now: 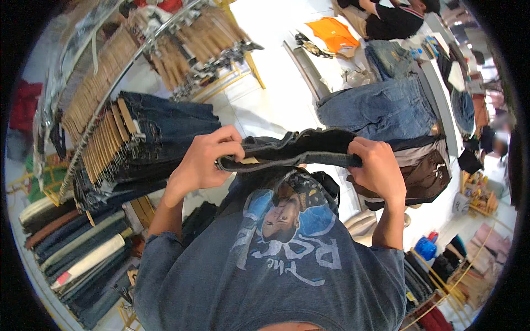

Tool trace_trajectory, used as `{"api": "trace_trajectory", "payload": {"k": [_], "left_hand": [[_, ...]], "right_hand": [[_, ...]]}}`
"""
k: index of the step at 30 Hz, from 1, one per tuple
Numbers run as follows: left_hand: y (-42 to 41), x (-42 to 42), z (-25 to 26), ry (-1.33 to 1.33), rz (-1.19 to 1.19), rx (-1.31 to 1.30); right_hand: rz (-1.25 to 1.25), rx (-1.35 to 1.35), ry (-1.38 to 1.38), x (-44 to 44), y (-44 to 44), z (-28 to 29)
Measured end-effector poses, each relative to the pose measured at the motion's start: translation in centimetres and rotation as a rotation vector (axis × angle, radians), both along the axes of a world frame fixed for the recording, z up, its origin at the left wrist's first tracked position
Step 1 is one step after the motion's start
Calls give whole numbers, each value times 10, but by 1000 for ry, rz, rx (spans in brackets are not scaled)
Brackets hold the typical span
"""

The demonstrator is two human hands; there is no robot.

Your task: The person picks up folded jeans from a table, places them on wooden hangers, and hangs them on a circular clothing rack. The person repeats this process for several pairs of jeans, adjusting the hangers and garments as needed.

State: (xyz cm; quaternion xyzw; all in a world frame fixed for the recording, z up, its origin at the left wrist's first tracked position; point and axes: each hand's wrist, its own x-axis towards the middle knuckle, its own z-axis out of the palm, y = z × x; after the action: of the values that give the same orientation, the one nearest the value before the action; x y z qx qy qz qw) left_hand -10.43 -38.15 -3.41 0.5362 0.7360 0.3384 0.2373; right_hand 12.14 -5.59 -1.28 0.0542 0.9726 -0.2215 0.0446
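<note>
My left hand grips one end of the waistband of a dark grey or black garment, probably denim trousers. The other end is pinched by my right hand. Stretched between both hands at chest height, the waistband gapes a little, and its dark inside shows with a small pale tag near my left fingers. Most of the garment below the waistband is hidden from this angle. Behind it is my dark printed T-shirt.
To the left, dark jeans hang by wooden hangers on a metal rail, above folded trousers. On the right, a table bears blue jeans, a brown garment and an orange top. A person is beyond it.
</note>
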Motion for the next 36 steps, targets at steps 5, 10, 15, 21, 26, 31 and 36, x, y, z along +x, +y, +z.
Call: {"api": "trace_trajectory", "payload": {"k": [5,10,15,21,26,31,36], "left_hand": [[-51,-18,-15,150,-144,-198],[-95,-20,-45,165,-196,-85],[-123,-15,-72,97,-158,97],[-131,-28,-64,-6,117,30],[-135,-40,-45,141,305,192],[-114,-18,23,105,131,331],[-104,8,51,493,210,-110]], "right_hand": [[153,99,-79,-46,-41,-12],[222,42,-26,-91,-71,3],[224,47,-35,-119,-82,27],[267,52,-144,-131,-67,37],[393,-55,-72,-142,-50,38],[489,-149,8,-150,-29,39],[570,-115,-105,-153,-9,14]]}}
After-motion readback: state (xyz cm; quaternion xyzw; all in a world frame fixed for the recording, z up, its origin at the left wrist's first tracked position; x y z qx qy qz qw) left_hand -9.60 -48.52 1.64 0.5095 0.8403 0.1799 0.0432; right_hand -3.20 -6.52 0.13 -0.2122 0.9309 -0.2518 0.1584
